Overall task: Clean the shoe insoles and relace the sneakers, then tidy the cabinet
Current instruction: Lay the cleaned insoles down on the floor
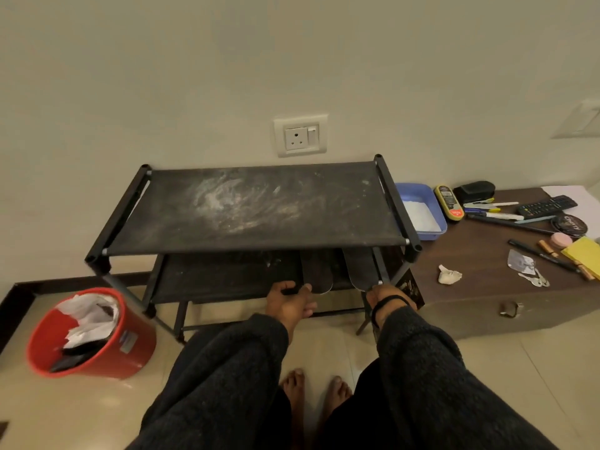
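Bending over the black shoe rack, the person has both hands down at the front edge of its lower shelf. The left hand has its fingers curled over that edge, just left of two flat, insole-like soles lying side by side under the right half of the rack's top shelf. The right hand, a black band at its wrist, sits at the near end of the right-hand sole; I cannot tell whether it is gripping it or only touching it.

As for progress, the rack's top shelf is smeared with pale dust, so I judge the tidying of the cabinet unfinished. No sneakers or laces show anywhere, so whether the relacing is done cannot be said from here.

Left of the rack a red bucket stands on the floor, stuffed with crumpled paper. Right of the rack, a low brown cabinet carries a blue tray, pens, a remote control and a yellow pad.
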Motion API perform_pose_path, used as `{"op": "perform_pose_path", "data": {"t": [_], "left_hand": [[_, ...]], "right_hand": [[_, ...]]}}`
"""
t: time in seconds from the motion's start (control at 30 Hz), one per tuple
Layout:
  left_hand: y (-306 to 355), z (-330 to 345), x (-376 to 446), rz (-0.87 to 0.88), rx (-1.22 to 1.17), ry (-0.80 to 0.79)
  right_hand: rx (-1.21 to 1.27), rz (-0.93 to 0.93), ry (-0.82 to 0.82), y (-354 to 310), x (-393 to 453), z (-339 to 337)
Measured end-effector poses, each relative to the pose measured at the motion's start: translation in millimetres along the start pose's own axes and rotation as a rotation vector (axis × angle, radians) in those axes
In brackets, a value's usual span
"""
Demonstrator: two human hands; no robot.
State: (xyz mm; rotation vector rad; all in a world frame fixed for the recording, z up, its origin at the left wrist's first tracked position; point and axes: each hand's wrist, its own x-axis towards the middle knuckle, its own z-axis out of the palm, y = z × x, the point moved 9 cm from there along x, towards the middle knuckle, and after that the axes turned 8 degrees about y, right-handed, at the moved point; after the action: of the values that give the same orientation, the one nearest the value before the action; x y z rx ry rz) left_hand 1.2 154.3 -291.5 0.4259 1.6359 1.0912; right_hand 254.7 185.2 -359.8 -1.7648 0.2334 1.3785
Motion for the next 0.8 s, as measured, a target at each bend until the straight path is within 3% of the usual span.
{"op": "perform_pose_path", "data": {"t": [0.03,0.07,0.1,0.23,0.4,0.53,0.8], "left_hand": [[1.0,-7.4,-3.3,-0.017,-0.005,0.011],[2.9,-14.7,-7.2,-0.031,0.0,0.015],[5.7,-21.2,-10.3,-0.039,0.021,0.014],[28.3,-55.8,-33.5,-0.023,0.104,0.023],[66.5,-117.0,-76.4,0.066,0.077,0.067],[80.1,-178.6,-120.0,0.098,0.031,0.174],[86.3,-299.2,-173.5,0.111,-0.072,0.24]], "right_hand": [[-0.094,-0.055,0.006,-4.6,-6.4,-2.8],[-0.043,-0.08,0.044,-7.5,-20.2,-5.3],[0.128,0.033,0.015,-0.2,-41.5,-0.4],[0.084,-0.073,0.014,11.7,-95.5,-15.8],[-0.227,-0.205,-0.167,30.4,-168.6,7.9],[-0.479,-0.319,-0.451,60.6,-246.5,48.0],[-0.622,-0.451,-0.476,125.3,-341.0,112.5]]}}
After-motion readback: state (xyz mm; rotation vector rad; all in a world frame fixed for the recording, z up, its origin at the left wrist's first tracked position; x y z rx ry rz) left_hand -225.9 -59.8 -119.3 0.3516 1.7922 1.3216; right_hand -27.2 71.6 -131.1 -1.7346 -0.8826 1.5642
